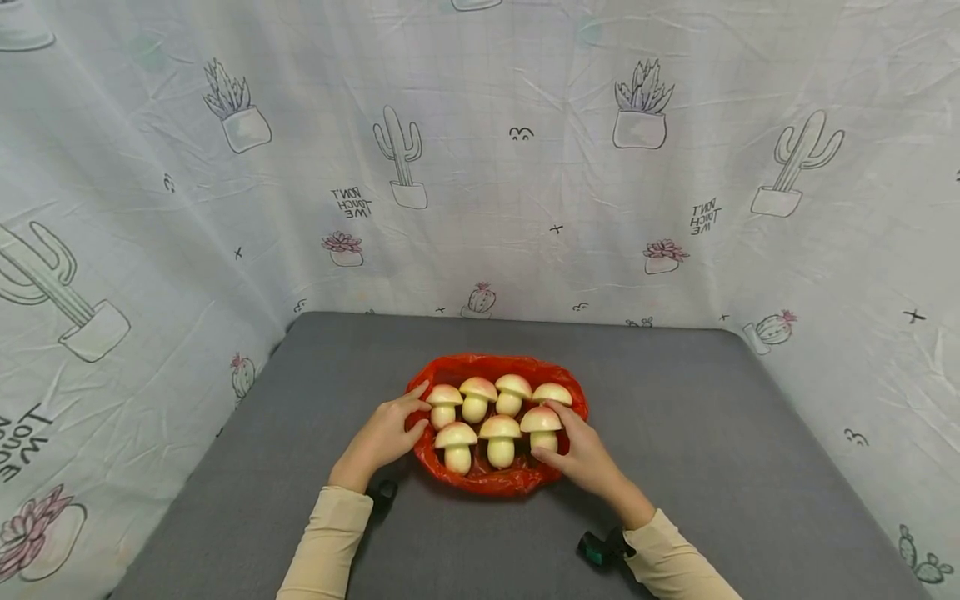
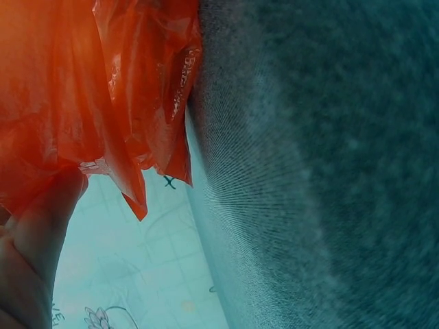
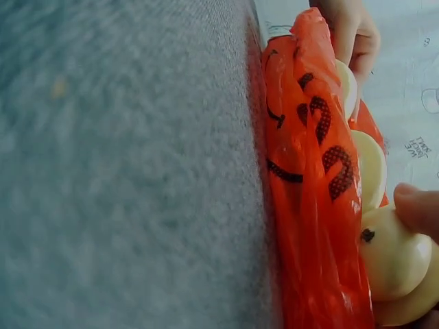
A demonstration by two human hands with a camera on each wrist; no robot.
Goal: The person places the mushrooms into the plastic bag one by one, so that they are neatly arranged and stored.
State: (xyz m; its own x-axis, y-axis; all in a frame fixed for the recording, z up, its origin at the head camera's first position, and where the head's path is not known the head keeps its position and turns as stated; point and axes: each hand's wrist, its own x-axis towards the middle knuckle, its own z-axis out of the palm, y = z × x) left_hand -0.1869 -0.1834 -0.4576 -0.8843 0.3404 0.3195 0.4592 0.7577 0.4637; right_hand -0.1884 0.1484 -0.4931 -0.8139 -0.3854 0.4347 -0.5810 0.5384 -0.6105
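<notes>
Several mushroom-shaped pieces with pale stems and yellow caps blushed red stand in two rows inside a red plastic bag (image 1: 489, 483) with its mouth spread wide. My right hand (image 1: 588, 458) grips the front-right mushroom (image 1: 542, 419) between fingers above and thumb at the stem. Its rounded stem end (image 3: 394, 253), with a dark spot, faces the right wrist camera. On the other side, my left hand (image 1: 386, 433) holds the bag's left rim. In the left wrist view the left thumb (image 2: 51, 212) reaches past the edge of the red plastic, which hides its tip.
Beneath the bag lies a grey table surface (image 1: 480, 550). A pale curtain (image 1: 480, 167) printed with cacti surrounds its back and sides. Dark wrist devices (image 1: 596, 548) sit by both cream sleeves (image 1: 326, 533).
</notes>
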